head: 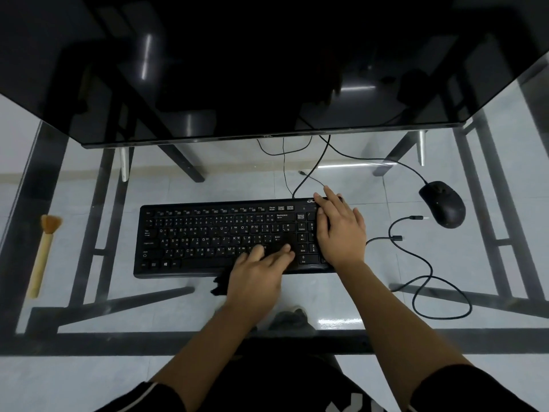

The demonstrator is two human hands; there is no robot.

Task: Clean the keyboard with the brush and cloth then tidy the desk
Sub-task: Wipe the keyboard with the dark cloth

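Note:
A black keyboard lies in the middle of the glass desk. My left hand presses a black cloth flat on the keyboard's lower right keys; the cloth shows only as a dark edge hanging off the keyboard's front, under my wrist. My right hand lies over the number pad, with its fingers at the keyboard's far right corner, steadying it. A brush with a pale wooden handle and orange bristles lies apart at the desk's left edge, bristles away from me.
A large dark monitor stands behind the keyboard. A black mouse sits at the right, and a loose black cable loops across the desk to the right of the keyboard. The desk's metal frame and the tiled floor show through the glass.

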